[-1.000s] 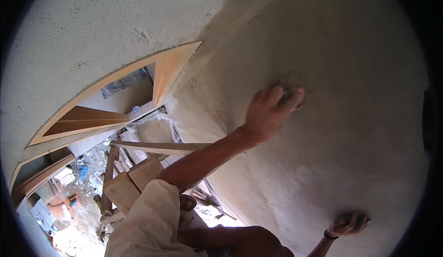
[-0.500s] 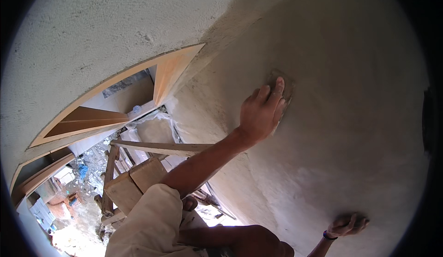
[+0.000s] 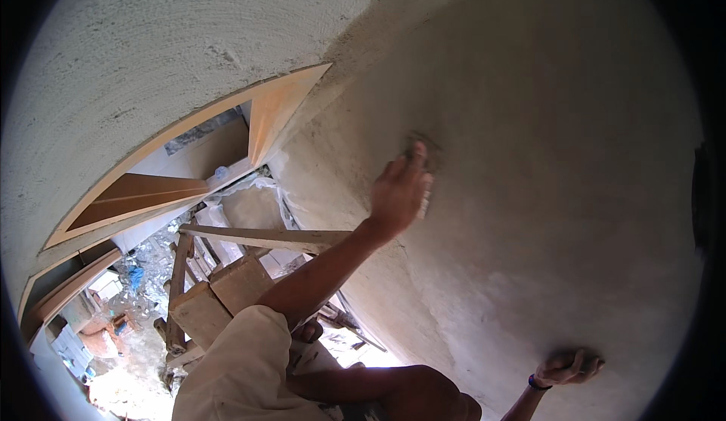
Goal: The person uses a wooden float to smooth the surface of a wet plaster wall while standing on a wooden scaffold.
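My left hand (image 3: 397,194) is closed on a plastering float (image 3: 429,149), slightly blurred, whose flat face lies against a smooth grey-brown plastered wall (image 3: 529,194). The fingers and palm cover most of the tool; its far end and one edge still show. At the lower right, my right hand (image 3: 572,368) rests against the same wall, fingers bent but apart, with no tool visible in it. A dark band circles that wrist.
A rough, pale plastered wall (image 3: 151,66) adjoins at the left, with a wooden frame (image 3: 283,111) set in it. Below are a timber trestle (image 3: 265,236), wooden planks (image 3: 238,281), my bent knee and a littered floor (image 3: 140,330) with a blue scrap.
My left hand and the float have slid left and slightly down across the wall. My right hand stays in the same place.
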A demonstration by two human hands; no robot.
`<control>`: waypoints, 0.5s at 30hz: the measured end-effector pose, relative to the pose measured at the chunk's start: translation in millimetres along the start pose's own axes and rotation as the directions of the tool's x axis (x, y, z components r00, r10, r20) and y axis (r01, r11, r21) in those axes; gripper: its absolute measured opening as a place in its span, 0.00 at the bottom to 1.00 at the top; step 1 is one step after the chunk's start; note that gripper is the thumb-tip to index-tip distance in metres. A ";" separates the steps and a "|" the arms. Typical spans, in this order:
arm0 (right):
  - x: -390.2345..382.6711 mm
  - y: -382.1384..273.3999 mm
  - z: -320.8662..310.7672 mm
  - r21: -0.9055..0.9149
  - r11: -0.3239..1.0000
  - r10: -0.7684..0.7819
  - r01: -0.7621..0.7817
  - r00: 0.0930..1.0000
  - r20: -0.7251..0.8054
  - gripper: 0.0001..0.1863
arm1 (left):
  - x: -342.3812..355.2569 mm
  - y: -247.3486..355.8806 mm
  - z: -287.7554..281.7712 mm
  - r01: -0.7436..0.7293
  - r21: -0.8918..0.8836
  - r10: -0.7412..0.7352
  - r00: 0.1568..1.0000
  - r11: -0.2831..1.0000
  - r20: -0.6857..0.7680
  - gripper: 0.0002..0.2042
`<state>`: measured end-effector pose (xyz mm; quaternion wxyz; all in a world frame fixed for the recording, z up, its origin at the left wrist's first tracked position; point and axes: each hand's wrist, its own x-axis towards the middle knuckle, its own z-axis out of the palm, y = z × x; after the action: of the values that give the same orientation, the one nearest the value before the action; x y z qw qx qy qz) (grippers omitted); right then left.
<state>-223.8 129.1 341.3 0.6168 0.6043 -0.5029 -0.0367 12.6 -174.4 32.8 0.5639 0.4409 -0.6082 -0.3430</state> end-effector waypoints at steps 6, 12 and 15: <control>2.7 -3.9 4.7 0.028 1.000 -0.014 0.014 1.000 -0.004 0.14 | 94.9 -39.5 -15.1 0.361 -0.046 -0.361 0.897 0.931 -0.254 0.25; 2.9 -2.7 0.3 0.044 0.999 -0.021 0.020 1.000 0.010 0.13 | 50.0 82.6 -11.1 -0.078 -0.053 0.074 0.995 0.996 -0.070 0.26; 2.7 -2.7 1.1 0.051 0.998 -0.024 0.024 1.000 -0.006 0.13 | 17.8 35.5 4.0 0.016 -0.155 -0.023 0.999 0.988 -0.044 0.26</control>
<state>-221.7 125.8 340.5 0.6018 0.6261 -0.4948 -0.0296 3.8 -177.8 71.6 0.6067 0.4097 -0.5623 -0.3846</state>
